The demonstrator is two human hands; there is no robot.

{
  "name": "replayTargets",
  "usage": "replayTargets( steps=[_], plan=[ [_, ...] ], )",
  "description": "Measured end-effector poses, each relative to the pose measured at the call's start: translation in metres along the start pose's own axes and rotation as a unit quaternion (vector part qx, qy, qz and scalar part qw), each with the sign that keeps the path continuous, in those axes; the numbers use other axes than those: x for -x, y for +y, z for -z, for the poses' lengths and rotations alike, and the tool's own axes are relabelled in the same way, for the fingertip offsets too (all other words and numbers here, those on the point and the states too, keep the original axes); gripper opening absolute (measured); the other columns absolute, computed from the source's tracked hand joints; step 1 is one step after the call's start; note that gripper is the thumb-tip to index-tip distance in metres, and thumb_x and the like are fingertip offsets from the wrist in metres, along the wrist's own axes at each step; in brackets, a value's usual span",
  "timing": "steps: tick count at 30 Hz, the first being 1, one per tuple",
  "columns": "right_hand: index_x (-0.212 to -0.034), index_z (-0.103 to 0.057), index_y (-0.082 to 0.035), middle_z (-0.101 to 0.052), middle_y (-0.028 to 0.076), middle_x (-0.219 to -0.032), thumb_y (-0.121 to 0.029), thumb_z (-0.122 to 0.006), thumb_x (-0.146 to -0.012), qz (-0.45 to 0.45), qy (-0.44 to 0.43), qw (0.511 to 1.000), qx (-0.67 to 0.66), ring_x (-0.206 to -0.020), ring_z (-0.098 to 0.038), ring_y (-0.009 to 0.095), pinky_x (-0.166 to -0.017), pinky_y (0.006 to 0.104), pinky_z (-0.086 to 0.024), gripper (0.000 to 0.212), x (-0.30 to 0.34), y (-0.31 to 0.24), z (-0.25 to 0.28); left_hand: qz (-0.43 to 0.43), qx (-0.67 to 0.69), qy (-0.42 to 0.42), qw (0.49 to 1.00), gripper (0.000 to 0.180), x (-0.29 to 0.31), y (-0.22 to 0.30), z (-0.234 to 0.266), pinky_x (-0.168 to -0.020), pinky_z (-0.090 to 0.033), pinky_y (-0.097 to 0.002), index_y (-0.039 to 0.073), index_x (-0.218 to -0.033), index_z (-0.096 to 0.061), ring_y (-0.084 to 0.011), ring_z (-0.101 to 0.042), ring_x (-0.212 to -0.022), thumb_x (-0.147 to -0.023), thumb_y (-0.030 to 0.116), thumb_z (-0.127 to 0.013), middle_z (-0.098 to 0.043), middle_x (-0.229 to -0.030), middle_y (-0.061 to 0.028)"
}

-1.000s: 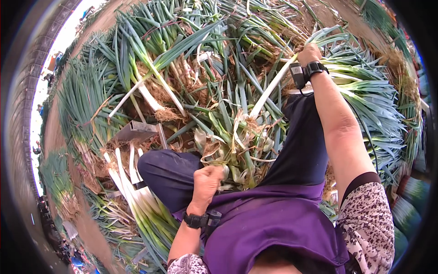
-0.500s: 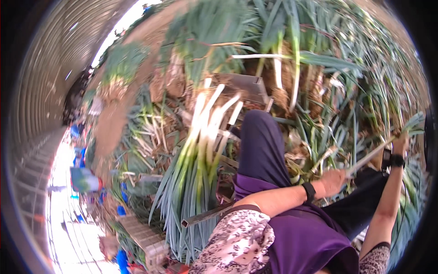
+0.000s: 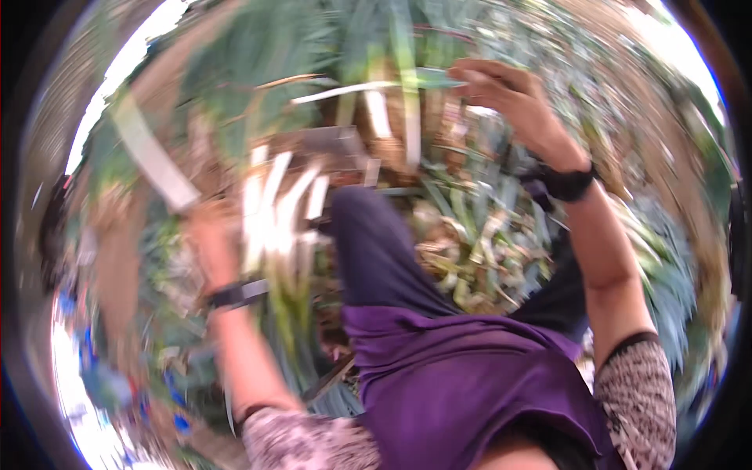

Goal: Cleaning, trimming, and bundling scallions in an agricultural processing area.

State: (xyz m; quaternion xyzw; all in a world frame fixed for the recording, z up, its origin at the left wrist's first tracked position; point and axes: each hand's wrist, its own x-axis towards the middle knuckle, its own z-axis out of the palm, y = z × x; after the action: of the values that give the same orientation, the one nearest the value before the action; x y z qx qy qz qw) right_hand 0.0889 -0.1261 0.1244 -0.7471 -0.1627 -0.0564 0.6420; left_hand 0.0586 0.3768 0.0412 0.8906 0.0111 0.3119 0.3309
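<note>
My left hand (image 3: 211,235), blurred by motion, is closed at the far left around the pale end of a leek (image 3: 157,160). The leek slants up and away, turning green toward its far tip. My right hand (image 3: 505,98) reaches forward with stretched fingers. Its fingertips are at the green leaves of another leek (image 3: 345,91), which lies across the pile with its white stalk pointing left; whether they touch cannot be made out. Between my left hand and my knee rests a bunch of leeks (image 3: 270,211), white ends away from me and leaves toward me.
More leeks with roots and soil (image 3: 392,117) are heaped ahead. Loose leaf trimmings (image 3: 470,258) lie between my legs. A grey metal plate (image 3: 325,142) stands beyond the bunch, and other leeks (image 3: 658,258) lie at the right.
My left hand has swung from my lap to the far left with the leek. My right hand has let go of that leek's leafy end and moved forward and left to the heap.
</note>
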Motion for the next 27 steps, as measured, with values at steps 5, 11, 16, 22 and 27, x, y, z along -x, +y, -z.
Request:
replayTargets(
  steps=[5, 11, 16, 22, 27],
  plan=[
    [-0.117, -0.056, -0.002, -0.068, 0.009, -0.102, -0.023, -0.055, -0.094, -0.267, 0.318, 0.909, -0.018, -0.088, -0.065, 0.018, -0.079, 0.0318, -0.049, 0.031, 0.067, 0.108, 0.101, 0.11, -0.041, 0.185, 0.976, 0.05, -0.083, -0.027, 0.067, -0.079, -0.048, -0.0311, 0.001, -0.123, -0.057, -0.0188, -0.059, -0.092, -0.088, 0.036, -0.064, -0.063, -0.103, -0.0126],
    [-0.075, -0.064, 0.0, -0.065, 0.021, -0.067, -0.036, -0.054, -0.086, -0.248, 0.468, 0.775, 0.345, -0.059, -0.063, 0.036, -0.055, 0.0415, -0.049, 0.039, 0.22, 0.274, 0.244, -0.276, 0.041, -0.119, 0.953, 0.023, -0.008, 0.139, -0.182, -0.083, -0.048, -0.0387, 0.0, -0.104, -0.062, -0.029, -0.058, -0.099, -0.082, 0.007, -0.058, -0.062, -0.102, -0.0147],
    [-0.105, -0.056, 0.01, -0.059, 0.031, -0.105, -0.068, -0.052, -0.078, -0.551, 0.483, 0.619, 0.282, -0.099, -0.059, 0.045, -0.086, 0.0468, -0.047, 0.083, 0.251, 0.358, 0.037, 0.238, 0.068, -0.259, 0.934, 0.114, 0.132, 0.163, -0.348, -0.098, -0.038, -0.0421, -0.012, -0.129, -0.033, -0.0295, -0.046, -0.12, -0.06, 0.069, -0.074, -0.044, -0.129, -0.0265],
    [-0.148, -0.01, -0.011, -0.028, 0.046, -0.13, -0.055, -0.04, -0.092, -0.677, 0.026, 0.684, 0.27, -0.113, -0.047, 0.053, -0.099, 0.0502, -0.036, 0.077, 0.345, 0.399, 0.01, 0.312, -0.205, -0.539, 0.755, 0.138, 0.278, 0.094, -0.396, -0.104, -0.034, -0.0403, -0.022, -0.13, -0.028, -0.0372, -0.041, -0.128, -0.049, 0.082, -0.067, -0.037, -0.136, -0.0353],
    [-0.146, -0.023, -0.023, -0.051, 0.041, -0.113, -0.052, -0.017, -0.097, -0.647, 0.288, 0.706, 0.011, -0.123, -0.042, 0.046, -0.108, 0.0513, -0.022, 0.057, 0.348, 0.426, -0.041, 0.428, -0.163, -0.565, 0.687, 0.11, 0.316, -0.032, -0.419, -0.103, -0.036, -0.0357, -0.018, -0.121, -0.048, -0.034, -0.046, -0.124, -0.06, 0.07, -0.071, -0.047, -0.13, -0.0317]
  ],
)
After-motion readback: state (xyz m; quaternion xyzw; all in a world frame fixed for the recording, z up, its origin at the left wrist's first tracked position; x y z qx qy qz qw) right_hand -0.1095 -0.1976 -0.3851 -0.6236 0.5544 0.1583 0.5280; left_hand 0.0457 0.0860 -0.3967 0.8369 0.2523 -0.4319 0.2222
